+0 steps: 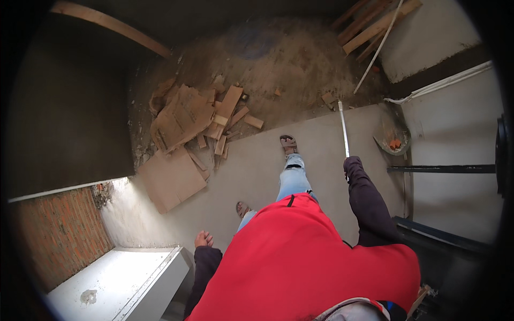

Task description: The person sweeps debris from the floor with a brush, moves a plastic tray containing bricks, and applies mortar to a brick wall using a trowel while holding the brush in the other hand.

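My right hand (350, 165), at the end of a dark sleeve, is closed round the near end of a thin white rod (344, 128). The rod points ahead, its far tip by the edge where the pale floor meets the rough brown ground. What sort of rod it is, I cannot make out. Low on the left, my left hand (203, 239) hangs beside my body with its fingers loosely bent and apart, holding nothing. A white ledge (115, 270) is the nearest thing to it.
Ahead on the left lie torn cardboard (184, 115), a flat cardboard sheet (170, 182) and several wood offcuts (229, 104). Planks (383, 27) and a long white pole (380, 48) lean at the far right. A bucket (393, 136) with orange pieces stands right, near a dark rail (441, 169).
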Demonstrator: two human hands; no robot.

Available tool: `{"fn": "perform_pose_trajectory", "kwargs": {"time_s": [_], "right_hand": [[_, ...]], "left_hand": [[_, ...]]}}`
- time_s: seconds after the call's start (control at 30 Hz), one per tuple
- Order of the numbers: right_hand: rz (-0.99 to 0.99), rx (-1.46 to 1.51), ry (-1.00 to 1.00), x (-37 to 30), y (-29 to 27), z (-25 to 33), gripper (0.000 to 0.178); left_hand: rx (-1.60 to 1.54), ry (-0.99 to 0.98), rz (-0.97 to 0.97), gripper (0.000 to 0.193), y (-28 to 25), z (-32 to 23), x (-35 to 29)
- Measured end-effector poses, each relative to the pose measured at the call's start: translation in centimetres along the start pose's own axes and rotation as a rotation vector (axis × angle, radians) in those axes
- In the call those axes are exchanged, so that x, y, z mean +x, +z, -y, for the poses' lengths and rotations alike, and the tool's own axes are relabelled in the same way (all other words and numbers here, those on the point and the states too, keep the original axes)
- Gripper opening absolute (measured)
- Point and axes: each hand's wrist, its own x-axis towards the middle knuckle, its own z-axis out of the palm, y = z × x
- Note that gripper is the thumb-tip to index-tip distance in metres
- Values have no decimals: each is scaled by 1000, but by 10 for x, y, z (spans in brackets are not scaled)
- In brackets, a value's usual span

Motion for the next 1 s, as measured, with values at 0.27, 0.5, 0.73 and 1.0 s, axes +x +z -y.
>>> {"fn": "perform_pose_trajectory", "kwargs": {"time_s": [0.27, 0.5, 0.73, 1.0], "right_hand": [[-207, -588, -580, 111, -134, 171, 20], [-20, -668, -888, 11, -136, 191, 24], [157, 34, -858, 3, -173, 140, 19], [193, -44, -542, 91, -138, 194, 21]], "left_hand": [[385, 84, 81, 38, 155, -13, -78], [114, 20, 49, 40, 264, -101, -126], [104, 16, -2, 39, 314, -155, -135], [112, 35, -9, 36, 328, -167, -143]]}}
